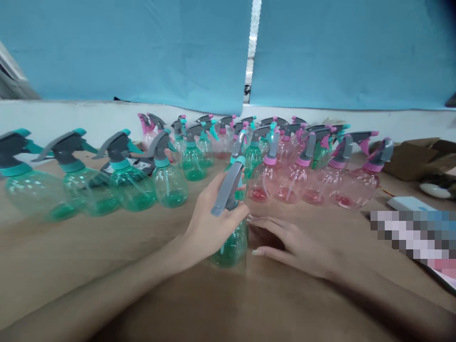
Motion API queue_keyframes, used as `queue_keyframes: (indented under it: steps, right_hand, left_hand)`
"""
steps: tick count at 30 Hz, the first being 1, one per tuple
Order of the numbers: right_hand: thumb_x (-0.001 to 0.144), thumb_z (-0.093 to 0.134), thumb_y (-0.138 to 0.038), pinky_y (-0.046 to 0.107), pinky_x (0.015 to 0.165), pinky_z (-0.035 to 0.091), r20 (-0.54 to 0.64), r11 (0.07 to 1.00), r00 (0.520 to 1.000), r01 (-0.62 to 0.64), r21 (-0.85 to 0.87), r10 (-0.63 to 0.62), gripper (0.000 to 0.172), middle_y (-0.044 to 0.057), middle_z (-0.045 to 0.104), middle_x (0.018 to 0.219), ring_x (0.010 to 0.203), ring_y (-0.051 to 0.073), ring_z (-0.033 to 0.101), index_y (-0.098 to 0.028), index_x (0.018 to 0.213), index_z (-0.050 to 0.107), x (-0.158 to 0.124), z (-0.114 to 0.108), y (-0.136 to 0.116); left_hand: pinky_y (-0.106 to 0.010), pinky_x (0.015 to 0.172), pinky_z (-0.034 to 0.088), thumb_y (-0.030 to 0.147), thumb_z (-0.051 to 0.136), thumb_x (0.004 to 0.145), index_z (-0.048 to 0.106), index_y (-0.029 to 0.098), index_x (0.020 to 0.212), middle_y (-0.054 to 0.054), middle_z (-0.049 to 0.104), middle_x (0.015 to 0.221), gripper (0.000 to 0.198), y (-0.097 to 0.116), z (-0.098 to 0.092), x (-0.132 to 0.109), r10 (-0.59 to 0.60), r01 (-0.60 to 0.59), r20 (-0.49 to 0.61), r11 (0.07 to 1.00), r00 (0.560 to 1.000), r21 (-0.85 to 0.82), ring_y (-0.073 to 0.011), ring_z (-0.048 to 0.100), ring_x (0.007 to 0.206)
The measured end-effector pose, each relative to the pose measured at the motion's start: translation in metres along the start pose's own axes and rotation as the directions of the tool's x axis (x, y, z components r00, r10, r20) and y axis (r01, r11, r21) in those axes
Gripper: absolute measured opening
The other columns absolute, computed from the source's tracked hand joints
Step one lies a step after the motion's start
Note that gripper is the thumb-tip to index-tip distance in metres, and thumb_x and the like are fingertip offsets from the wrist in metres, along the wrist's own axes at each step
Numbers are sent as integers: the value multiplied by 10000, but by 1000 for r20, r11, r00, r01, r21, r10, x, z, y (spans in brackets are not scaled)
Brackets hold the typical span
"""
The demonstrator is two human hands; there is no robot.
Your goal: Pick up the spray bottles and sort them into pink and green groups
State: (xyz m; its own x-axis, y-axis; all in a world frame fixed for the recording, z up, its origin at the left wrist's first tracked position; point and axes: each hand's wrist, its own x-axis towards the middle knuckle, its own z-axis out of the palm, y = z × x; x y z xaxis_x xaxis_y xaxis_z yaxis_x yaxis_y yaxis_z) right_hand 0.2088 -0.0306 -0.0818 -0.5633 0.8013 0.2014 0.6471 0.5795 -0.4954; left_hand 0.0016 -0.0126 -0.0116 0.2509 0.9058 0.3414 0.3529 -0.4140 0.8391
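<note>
My left hand (210,223) is closed round the neck of a green spray bottle (231,244) that stands on the wooden table (107,266). Its grey trigger head (228,187) sticks up above my fingers. My right hand (285,242) rests against the bottle's right side, fingers stretched out and touching the green body. Behind them stand several green spray bottles (167,183) with teal collars on the left and several pink spray bottles (299,183) with pink collars on the right.
A blue curtain (142,47) hangs behind a white ledge. Brown cardboard (416,159) lies at the right, with a white object (434,191) and a flat white box (409,204) near it. A blurred-out patch covers something at the right edge.
</note>
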Motion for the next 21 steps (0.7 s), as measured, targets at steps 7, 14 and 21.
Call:
queue_keyframes:
  steps: [7, 14, 21]
  right_hand:
    - [833, 574, -525, 470, 970, 435, -172, 1000, 985, 9, 25, -5, 702, 88, 490, 1370, 1218, 291, 493, -283, 1410, 255, 17, -3, -43]
    - [772, 587, -606, 446, 800, 513, -300, 997, 954, -46, -61, 26, 598, 121, 600, 1107, 1041, 314, 574, -200, 1195, 473, 53, 10, -80]
    - [787, 567, -600, 471, 802, 479, -368, 985, 930, -35, -167, -29, 498, 115, 610, 985, 1002, 311, 547, -172, 1039, 534, 82, 24, -97]
  left_hand:
    - [-412, 875, 491, 154, 548, 781, 472, 239, 1218, -71, 582, 1136, 451, -8, -6, 3, 98, -97, -14, 994, 995, 51, -242, 586, 1043]
    - [-477, 953, 428, 464, 596, 812, 471, 234, 1203, -94, 570, 1186, 471, -11, -27, 4, 83, -79, -30, 992, 996, 100, -274, 557, 1101]
    - [-474, 971, 433, 509, 635, 763, 304, 291, 1380, -100, 400, 1408, 733, -15, -68, -8, 65, -59, -18, 974, 998, 220, -304, 456, 1234]
